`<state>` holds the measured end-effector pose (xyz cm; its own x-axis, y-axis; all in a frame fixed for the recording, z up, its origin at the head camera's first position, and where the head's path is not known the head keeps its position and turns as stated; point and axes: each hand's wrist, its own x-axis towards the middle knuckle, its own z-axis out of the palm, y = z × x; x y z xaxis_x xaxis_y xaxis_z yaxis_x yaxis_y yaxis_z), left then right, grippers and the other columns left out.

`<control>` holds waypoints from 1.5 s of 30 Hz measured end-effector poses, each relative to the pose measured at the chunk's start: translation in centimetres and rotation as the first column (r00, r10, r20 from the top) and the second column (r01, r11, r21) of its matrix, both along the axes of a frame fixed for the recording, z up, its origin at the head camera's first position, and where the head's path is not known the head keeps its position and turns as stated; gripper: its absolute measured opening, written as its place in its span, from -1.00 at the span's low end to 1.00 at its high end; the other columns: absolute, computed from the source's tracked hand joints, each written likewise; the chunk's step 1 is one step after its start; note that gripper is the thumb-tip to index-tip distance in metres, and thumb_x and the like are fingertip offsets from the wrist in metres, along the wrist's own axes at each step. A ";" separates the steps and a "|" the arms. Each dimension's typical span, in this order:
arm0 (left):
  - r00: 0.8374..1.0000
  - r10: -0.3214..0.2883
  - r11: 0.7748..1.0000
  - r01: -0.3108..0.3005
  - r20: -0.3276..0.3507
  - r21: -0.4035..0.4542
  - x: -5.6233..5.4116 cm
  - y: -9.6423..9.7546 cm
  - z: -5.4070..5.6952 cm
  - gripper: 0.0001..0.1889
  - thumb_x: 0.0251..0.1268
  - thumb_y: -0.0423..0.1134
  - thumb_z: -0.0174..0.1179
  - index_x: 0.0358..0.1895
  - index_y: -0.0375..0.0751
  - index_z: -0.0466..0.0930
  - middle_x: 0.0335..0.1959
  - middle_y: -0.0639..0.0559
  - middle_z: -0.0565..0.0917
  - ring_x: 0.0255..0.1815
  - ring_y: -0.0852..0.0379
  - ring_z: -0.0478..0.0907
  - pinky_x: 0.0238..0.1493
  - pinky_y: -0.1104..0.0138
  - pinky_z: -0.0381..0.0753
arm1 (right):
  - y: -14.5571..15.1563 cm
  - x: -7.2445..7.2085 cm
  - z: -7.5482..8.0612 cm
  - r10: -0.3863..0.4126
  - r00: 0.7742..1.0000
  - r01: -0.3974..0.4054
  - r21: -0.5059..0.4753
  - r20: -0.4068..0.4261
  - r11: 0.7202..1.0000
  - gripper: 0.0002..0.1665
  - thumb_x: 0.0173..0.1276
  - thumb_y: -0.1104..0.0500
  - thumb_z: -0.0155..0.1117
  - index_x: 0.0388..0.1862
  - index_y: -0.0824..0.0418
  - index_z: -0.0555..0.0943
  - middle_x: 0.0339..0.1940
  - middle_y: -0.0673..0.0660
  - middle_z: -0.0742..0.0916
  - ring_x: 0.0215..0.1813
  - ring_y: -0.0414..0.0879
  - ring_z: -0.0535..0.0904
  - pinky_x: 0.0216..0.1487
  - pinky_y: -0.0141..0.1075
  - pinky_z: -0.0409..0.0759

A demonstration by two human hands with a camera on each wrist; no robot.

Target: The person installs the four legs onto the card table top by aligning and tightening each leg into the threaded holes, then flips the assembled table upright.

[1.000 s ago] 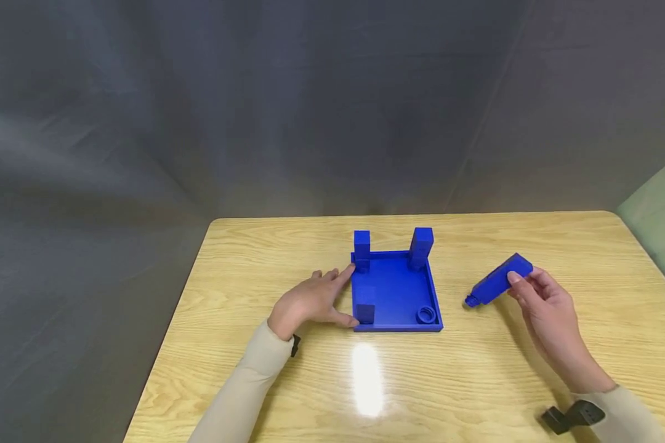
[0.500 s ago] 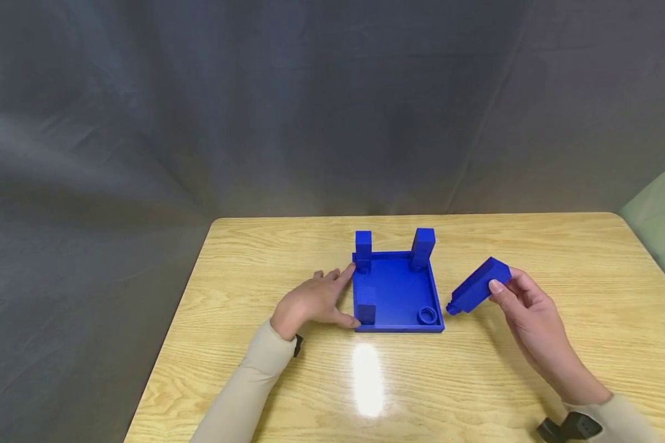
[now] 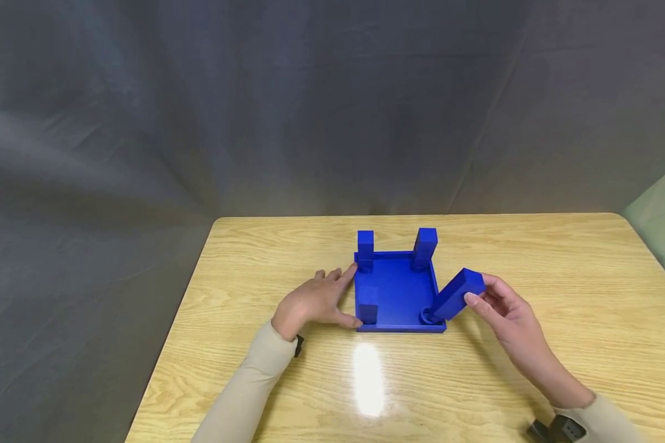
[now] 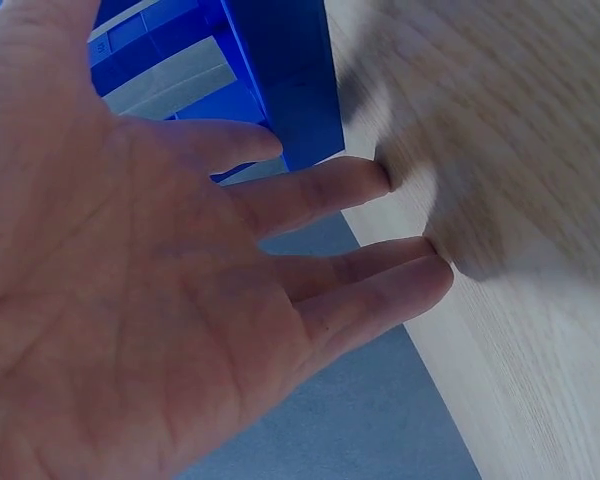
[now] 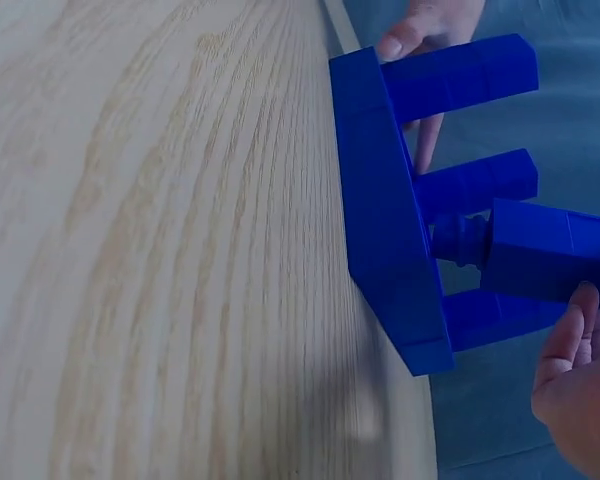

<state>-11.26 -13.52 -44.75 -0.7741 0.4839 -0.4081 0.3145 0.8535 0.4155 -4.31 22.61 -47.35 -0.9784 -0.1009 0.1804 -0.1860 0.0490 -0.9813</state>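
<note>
A square blue tray-like base [image 3: 396, 295] lies on the table, with upright square blue legs at three corners: back left [image 3: 366, 243], back right [image 3: 425, 245] and front left [image 3: 368, 306]. My left hand [image 3: 314, 301] is spread beside it, thumb and index finger touching its left side. Between thumb and fingers, my right hand [image 3: 515, 323] pinches another blue leg [image 3: 459, 292], tilted with its narrow end down at the round socket [image 3: 425, 318] in the front right corner. The right wrist view shows a threaded end [image 5: 460, 240] on that leg; how far it enters is hidden.
The wooden table [image 3: 288, 246] runs under both arms, its back edge against a dark grey curtain [image 3: 332, 123]. A light green surface [image 3: 659, 215] shows at the far right. A bright glare spot [image 3: 368, 378] lies in front of the base.
My right hand has carried the leg leftward from beside the base to the front right socket, tipping it more upright. The left hand has kept its place on the base.
</note>
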 end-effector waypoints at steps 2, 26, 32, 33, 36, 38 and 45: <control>1.000 0.000 1.000 0.000 -0.001 -0.002 0.0 0.0 0.0 0.28 0.32 0.34 0.48 0.85 0.04 -0.21 0.77 -0.31 0.08 0.69 -0.56 0.03 0.60 -0.22 0.23 | -0.2 -0.1 0.0 0.007 1.000 -0.007 0.026 -0.014 1.000 -0.66 0.66 0.45 0.21 0.32 0.35 0.63 -0.01 0.01 0.77 -0.05 -0.19 0.68 0.00 -0.45 0.66; 1.000 0.001 1.000 -0.001 0.005 -0.006 0.0 0.1 -0.1 0.28 0.33 0.35 0.47 0.85 0.05 -0.23 0.77 -0.30 0.07 0.70 -0.54 0.00 0.60 -0.21 0.23 | -1.4 -0.5 0.0 0.156 0.956 -0.052 0.379 -0.249 0.924 -0.47 0.42 0.56 0.42 0.31 0.23 0.70 0.02 0.03 0.78 -0.05 -0.16 0.65 -0.01 -0.44 0.59; 1.000 -0.005 1.000 0.005 0.001 -0.008 -0.1 0.2 -0.2 0.28 0.33 0.37 0.46 0.85 0.06 -0.23 0.77 -0.29 0.07 0.70 -0.53 0.01 0.60 -0.20 0.25 | -1.6 -0.5 0.1 0.111 0.956 0.003 0.388 -0.272 0.922 -0.46 0.35 0.56 0.48 0.25 0.21 0.73 0.00 -0.01 0.79 -0.07 -0.20 0.67 -0.02 -0.48 0.59; 1.000 -0.004 1.000 0.004 0.002 -0.009 -0.2 0.2 -0.2 0.28 0.33 0.37 0.46 0.85 0.06 -0.23 0.77 -0.29 0.07 0.70 -0.53 0.01 0.60 -0.20 0.25 | -1.6 -0.6 0.1 0.113 0.954 0.005 0.389 -0.278 0.921 -0.46 0.34 0.57 0.49 0.24 0.21 0.73 0.01 0.00 0.79 -0.07 -0.20 0.67 -0.02 -0.48 0.59; 1.000 0.003 1.000 -0.003 0.003 -0.010 -0.2 0.2 -0.2 0.28 0.32 0.36 0.47 0.85 0.06 -0.24 0.77 -0.29 0.07 0.70 -0.53 0.01 0.60 -0.20 0.24 | -1.7 -0.6 0.0 0.116 0.949 0.008 0.392 -0.292 0.920 -0.45 0.30 0.57 0.52 0.21 0.20 0.74 0.01 0.01 0.78 -0.08 -0.20 0.67 -0.04 -0.47 0.60; 1.000 0.005 1.000 -0.005 0.004 -0.010 -0.2 0.3 -0.2 0.28 0.32 0.36 0.47 0.85 0.06 -0.24 0.77 -0.29 0.06 0.70 -0.53 0.00 0.60 -0.21 0.24 | -1.7 -0.6 0.0 0.110 0.949 0.015 0.389 -0.297 0.921 -0.45 0.28 0.57 0.54 0.19 0.19 0.74 -0.01 0.01 0.78 -0.10 -0.19 0.67 -0.07 -0.46 0.60; 1.000 0.006 1.000 -0.006 0.008 -0.012 0.0 0.3 -0.2 0.28 0.33 0.36 0.46 0.85 0.07 -0.25 0.78 -0.29 0.05 0.70 -0.54 -0.02 0.61 -0.21 0.20 | -1.8 -0.2 -0.4 0.074 0.956 0.034 0.360 -0.283 0.932 -0.46 0.22 0.58 0.59 0.11 0.19 0.73 -0.15 0.01 0.74 -0.18 -0.17 0.63 -0.11 -0.44 0.60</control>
